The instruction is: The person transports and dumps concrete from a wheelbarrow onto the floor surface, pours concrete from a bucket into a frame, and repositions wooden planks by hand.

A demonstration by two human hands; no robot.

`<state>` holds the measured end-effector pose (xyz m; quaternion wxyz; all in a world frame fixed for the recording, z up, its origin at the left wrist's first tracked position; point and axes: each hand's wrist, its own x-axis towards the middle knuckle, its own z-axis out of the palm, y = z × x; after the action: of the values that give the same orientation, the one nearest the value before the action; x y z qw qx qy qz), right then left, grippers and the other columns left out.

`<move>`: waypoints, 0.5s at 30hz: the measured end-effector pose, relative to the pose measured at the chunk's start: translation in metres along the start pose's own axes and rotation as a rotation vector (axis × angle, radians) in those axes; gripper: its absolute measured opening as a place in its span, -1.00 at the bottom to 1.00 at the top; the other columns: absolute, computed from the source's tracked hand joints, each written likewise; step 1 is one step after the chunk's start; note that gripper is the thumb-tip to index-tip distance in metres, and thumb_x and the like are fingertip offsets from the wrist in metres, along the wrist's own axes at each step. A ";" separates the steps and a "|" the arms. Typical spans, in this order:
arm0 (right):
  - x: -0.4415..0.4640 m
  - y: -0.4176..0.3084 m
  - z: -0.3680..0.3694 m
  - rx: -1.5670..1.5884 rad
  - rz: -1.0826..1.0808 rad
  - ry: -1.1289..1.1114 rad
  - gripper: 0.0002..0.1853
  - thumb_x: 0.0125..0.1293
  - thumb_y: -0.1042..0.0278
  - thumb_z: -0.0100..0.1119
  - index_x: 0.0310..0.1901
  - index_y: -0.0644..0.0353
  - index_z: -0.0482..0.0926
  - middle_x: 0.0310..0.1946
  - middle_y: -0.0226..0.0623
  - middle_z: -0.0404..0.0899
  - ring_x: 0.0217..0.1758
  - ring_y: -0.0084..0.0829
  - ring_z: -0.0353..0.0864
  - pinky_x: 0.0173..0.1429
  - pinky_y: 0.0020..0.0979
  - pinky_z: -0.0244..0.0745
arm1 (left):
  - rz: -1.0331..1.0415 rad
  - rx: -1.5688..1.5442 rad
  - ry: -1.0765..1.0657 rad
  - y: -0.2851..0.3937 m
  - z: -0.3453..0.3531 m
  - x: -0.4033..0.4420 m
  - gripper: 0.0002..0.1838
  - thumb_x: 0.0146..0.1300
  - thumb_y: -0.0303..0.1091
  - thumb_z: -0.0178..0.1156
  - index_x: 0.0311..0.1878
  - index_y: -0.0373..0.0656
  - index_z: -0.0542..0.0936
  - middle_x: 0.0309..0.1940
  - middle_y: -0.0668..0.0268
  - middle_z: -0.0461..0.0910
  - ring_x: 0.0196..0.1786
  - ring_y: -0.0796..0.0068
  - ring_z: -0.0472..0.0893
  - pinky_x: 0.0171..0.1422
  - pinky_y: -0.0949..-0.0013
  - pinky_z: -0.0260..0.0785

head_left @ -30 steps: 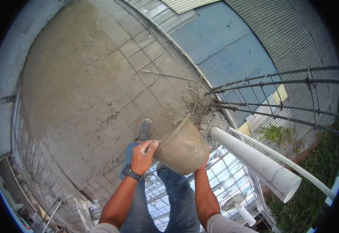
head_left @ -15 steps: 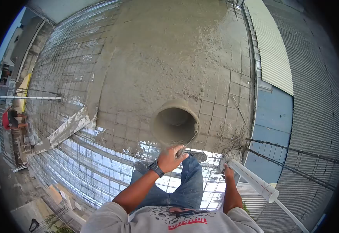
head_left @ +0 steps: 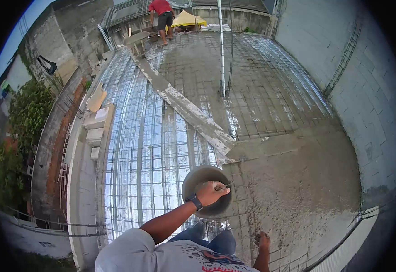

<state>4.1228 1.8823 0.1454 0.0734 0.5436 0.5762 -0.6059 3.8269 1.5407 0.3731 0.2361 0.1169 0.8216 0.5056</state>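
The bucket (head_left: 194, 177), round and coated with grey cement, is hanging just below the centre of the view, toward six o'clock, and its mouth is facing up to the camera. The left hand (head_left: 210, 194), with a dark wristwatch (head_left: 194, 202) on its wrist, is reaching across this mouth, and its fingers are gripping the thin handle (head_left: 229, 184) near the bucket's three o'clock side. The right hand (head_left: 262, 240) is hanging at five o'clock, apart from the bucket, and its fingers are bending loosely, half open. Toward four o'clock, fresh concrete (head_left: 306, 181) is covering the floor, while at nine o'clock the rebar mesh (head_left: 130, 149) is lying over shiny metal sheets. A cement-stained plank (head_left: 193, 111) is running from eleven o'clock toward the centre, and its near end is lying beyond the bucket. Between twelve and one o'clock, a pale pole (head_left: 222, 50) is standing upright. Between eleven and twelve o'clock, a co-worker (head_left: 164, 17) in red shirt and dark shorts is bending forward beside a yellow cover (head_left: 189, 19). A pale block wall (head_left: 374, 113) is rising near three o'clock.
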 end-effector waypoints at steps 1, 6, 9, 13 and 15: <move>-0.003 -0.046 0.046 -0.042 -0.051 -0.085 -0.54 0.27 -0.03 0.15 0.03 0.17 0.52 -0.24 -0.27 0.62 -0.30 -0.38 0.64 -0.25 -0.34 0.53 | -0.005 -0.030 0.070 -0.009 -0.028 0.006 -0.42 0.16 0.09 0.25 -0.05 -0.30 0.62 -0.16 0.07 0.66 -0.08 0.31 0.65 0.03 0.33 0.43; -0.019 -0.235 0.288 -0.223 -0.247 -0.469 -0.51 0.21 0.06 0.26 0.12 0.11 0.46 -0.10 -0.30 0.59 -0.12 -0.39 0.63 -0.08 -0.30 0.50 | -0.053 -0.185 0.349 -0.045 -0.163 0.053 -0.41 0.18 0.01 0.27 0.00 -0.42 0.57 -0.26 0.14 0.66 -0.22 0.51 0.61 -0.11 0.42 0.44; -0.025 -0.308 0.430 -0.241 -0.275 -0.734 -0.40 0.14 0.12 0.37 0.12 0.28 0.41 -0.11 -0.23 0.59 -0.14 -0.42 0.61 -0.05 -0.34 0.51 | -0.014 -0.336 0.505 -0.045 -0.251 0.090 -0.45 0.20 -0.07 0.28 0.01 -0.43 0.55 -0.32 0.24 0.62 -0.30 0.63 0.53 -0.20 0.50 0.40; -0.034 -0.388 0.597 -0.341 -0.426 -0.912 -0.42 0.12 0.17 0.38 0.06 0.39 0.41 -0.17 -0.19 0.59 -0.19 -0.45 0.61 -0.09 -0.41 0.54 | -0.064 -0.442 0.589 -0.056 -0.363 0.144 -0.47 0.24 -0.13 0.24 0.07 -0.44 0.52 -0.23 0.24 0.63 -0.21 0.59 0.56 -0.13 0.50 0.40; -0.022 -0.427 0.666 -0.426 -0.483 -0.898 -0.47 0.12 0.24 0.37 0.02 0.42 0.43 -0.20 -0.18 0.59 -0.21 -0.46 0.61 -0.10 -0.42 0.54 | -0.066 -0.454 0.658 -0.060 -0.408 0.174 -0.46 0.24 -0.12 0.23 0.07 -0.45 0.52 -0.24 0.26 0.63 -0.22 0.60 0.55 -0.12 0.49 0.40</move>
<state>3.4436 1.4913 0.2564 0.2793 0.0569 0.7065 -0.6478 3.4735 1.2716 0.4264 -0.0037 -0.1329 0.7241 0.6767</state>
